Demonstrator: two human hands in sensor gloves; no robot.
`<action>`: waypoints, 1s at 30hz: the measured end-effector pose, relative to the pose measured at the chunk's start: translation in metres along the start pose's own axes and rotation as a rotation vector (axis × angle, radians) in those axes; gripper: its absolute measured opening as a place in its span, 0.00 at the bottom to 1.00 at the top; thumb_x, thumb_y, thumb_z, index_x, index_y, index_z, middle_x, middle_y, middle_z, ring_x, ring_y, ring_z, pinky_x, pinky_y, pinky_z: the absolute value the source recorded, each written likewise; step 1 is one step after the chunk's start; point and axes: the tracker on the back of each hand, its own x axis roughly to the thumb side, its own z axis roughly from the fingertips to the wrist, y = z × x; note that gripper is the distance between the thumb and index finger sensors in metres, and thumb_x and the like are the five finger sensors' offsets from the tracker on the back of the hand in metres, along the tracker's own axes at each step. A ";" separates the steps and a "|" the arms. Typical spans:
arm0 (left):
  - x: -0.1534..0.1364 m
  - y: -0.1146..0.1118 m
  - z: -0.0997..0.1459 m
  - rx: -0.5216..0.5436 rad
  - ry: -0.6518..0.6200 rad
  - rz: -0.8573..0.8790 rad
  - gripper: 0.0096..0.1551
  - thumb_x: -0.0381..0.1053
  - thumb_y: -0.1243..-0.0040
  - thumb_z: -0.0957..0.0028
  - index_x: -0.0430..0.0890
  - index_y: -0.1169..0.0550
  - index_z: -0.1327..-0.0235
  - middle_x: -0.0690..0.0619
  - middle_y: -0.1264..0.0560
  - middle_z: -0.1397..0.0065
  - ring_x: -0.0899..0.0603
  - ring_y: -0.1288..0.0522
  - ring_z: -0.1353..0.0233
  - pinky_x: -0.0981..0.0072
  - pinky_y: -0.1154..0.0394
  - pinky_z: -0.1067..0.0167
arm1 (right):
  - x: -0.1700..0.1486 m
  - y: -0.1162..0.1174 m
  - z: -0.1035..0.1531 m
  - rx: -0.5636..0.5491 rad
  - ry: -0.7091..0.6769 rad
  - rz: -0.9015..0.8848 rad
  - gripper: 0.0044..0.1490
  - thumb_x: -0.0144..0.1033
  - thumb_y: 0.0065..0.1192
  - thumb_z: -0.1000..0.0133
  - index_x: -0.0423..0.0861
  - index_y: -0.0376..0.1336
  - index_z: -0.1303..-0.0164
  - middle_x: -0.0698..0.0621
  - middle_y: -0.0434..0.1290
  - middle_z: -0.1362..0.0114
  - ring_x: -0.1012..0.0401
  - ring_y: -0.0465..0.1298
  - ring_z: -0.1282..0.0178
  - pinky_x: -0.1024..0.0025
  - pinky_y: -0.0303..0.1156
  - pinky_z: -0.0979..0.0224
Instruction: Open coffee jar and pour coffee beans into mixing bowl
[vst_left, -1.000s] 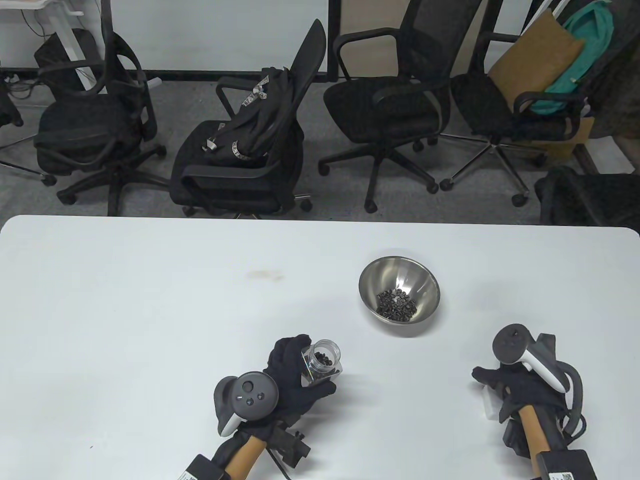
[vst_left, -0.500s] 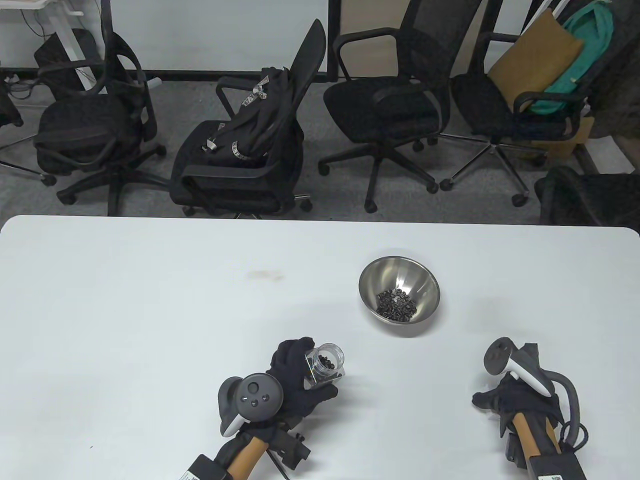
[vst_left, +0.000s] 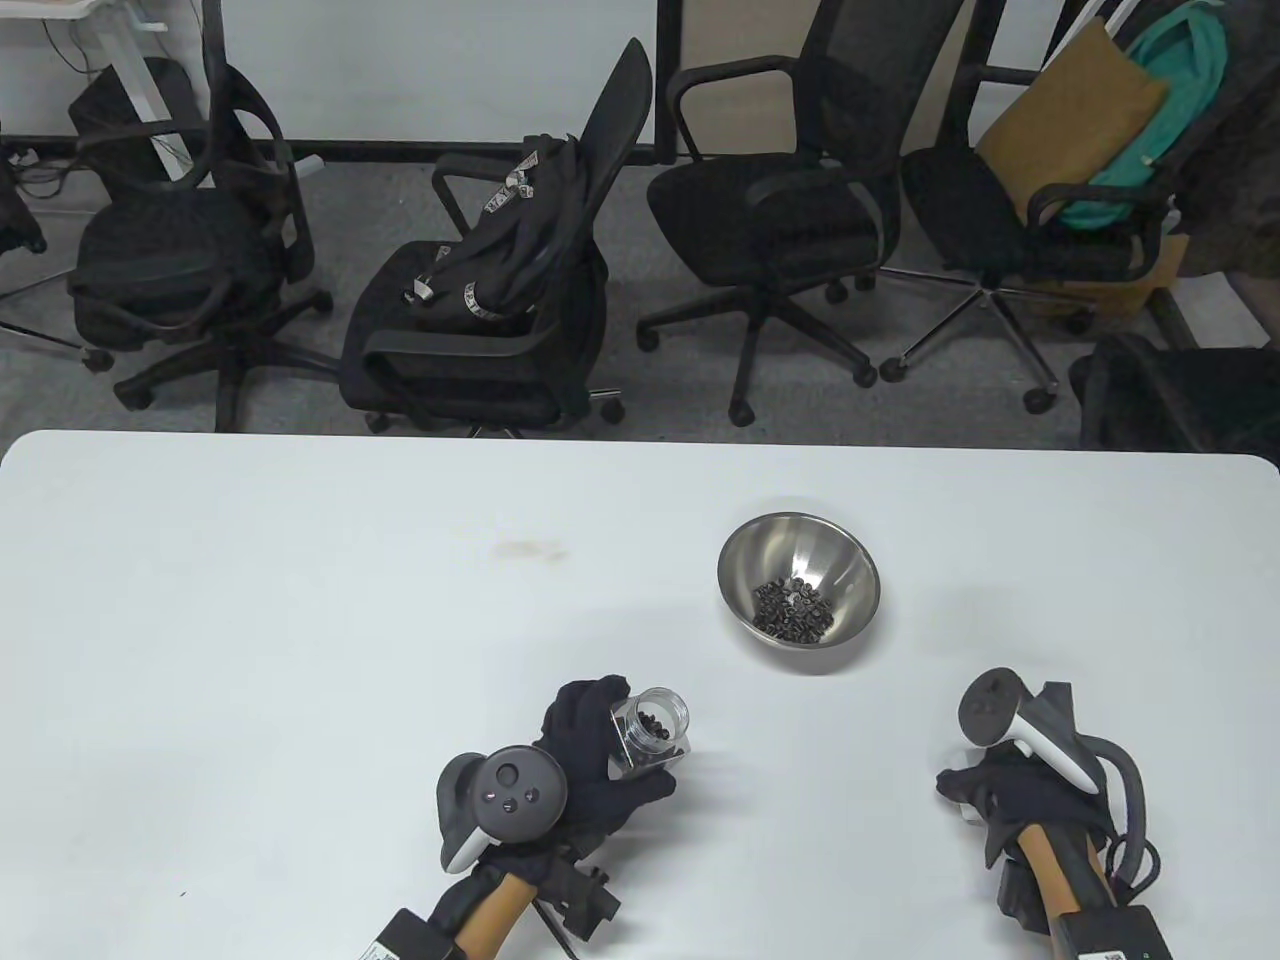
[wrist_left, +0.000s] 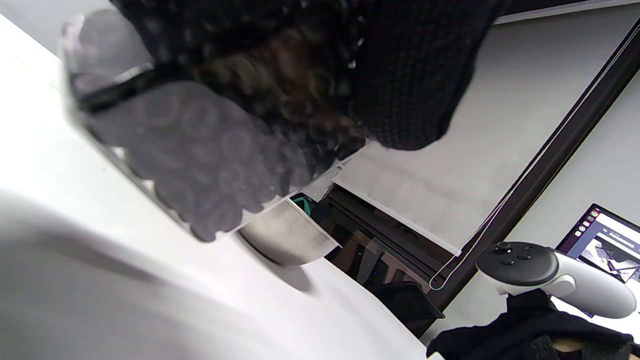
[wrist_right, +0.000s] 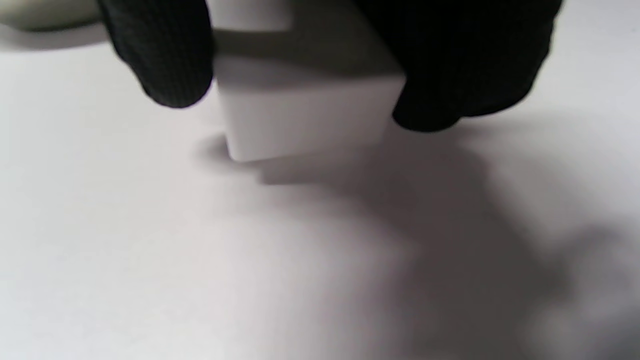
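Observation:
My left hand (vst_left: 598, 752) grips an open glass coffee jar (vst_left: 652, 730), tilted right, with a few dark beans left inside. In the left wrist view the jar (wrist_left: 200, 160) fills the frame under my gloved fingers (wrist_left: 400, 75). The steel mixing bowl (vst_left: 742, 552) stands upright beyond it, holding a heap of coffee beans (vst_left: 793, 608). My right hand (vst_left: 985, 795) is near the table's front right and pinches the jar's white lid (wrist_right: 305, 115) between thumb and fingers (wrist_right: 165, 60), low at the table surface. I cannot tell whether the lid touches the table.
The white table (vst_left: 300, 620) carries a faint stain (vst_left: 525, 548) left of the bowl. Several black office chairs (vst_left: 770, 200) stand beyond the far edge. The bowl (wrist_left: 287, 237) and my right hand's tracker (wrist_left: 550, 280) also show in the left wrist view.
My right hand has drawn back toward the front edge and a little left, lowering the lid. My left hand shifted slightly right with the jar, then stayed still.

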 end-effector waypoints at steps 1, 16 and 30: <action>0.000 0.000 0.000 -0.001 0.000 0.000 0.59 0.57 0.22 0.49 0.35 0.42 0.17 0.33 0.43 0.22 0.28 0.36 0.23 0.34 0.35 0.25 | 0.002 -0.002 0.002 -0.009 -0.013 -0.007 0.61 0.53 0.63 0.34 0.22 0.41 0.15 0.20 0.59 0.25 0.33 0.70 0.35 0.37 0.71 0.33; 0.000 -0.007 -0.003 -0.082 -0.018 -0.019 0.58 0.56 0.20 0.51 0.35 0.40 0.17 0.33 0.42 0.22 0.28 0.36 0.23 0.33 0.35 0.25 | 0.063 -0.055 0.061 -0.382 -0.463 -0.092 0.64 0.48 0.71 0.41 0.26 0.40 0.15 0.27 0.58 0.20 0.34 0.66 0.27 0.37 0.67 0.26; 0.013 -0.022 -0.003 -0.193 -0.113 -0.098 0.58 0.56 0.19 0.53 0.36 0.38 0.17 0.34 0.40 0.22 0.29 0.34 0.24 0.34 0.34 0.26 | 0.130 -0.050 0.118 -0.511 -0.939 0.008 0.62 0.47 0.74 0.44 0.32 0.43 0.14 0.31 0.58 0.19 0.37 0.65 0.24 0.40 0.66 0.22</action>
